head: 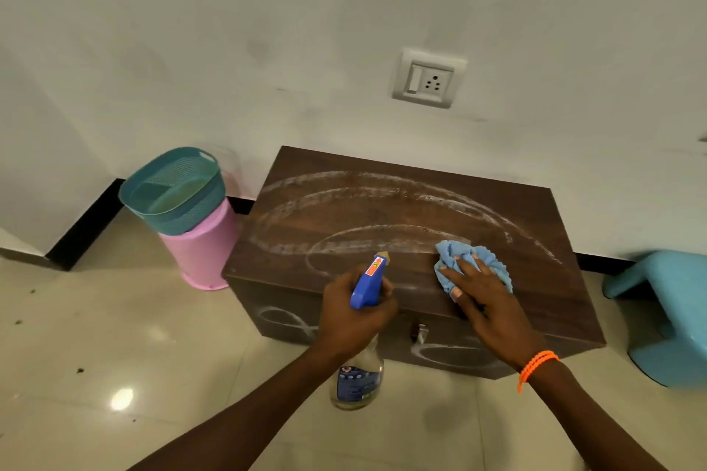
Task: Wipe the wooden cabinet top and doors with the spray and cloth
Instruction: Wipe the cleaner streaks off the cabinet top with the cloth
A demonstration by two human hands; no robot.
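I see my left hand gripping the spray bottle before the cabinet. My right hand presses the blue cloth flat on top. White streaks cover top and doors; wiping seems barely begun.

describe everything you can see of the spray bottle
The spray bottle has a blue trigger head with an orange sticker and a pale nozzle tip, over a clear body with a blue label. It looks nearly empty. The left hand holds it upright by the neck, in front of the cabinet, nozzle aimed at the streaked top.
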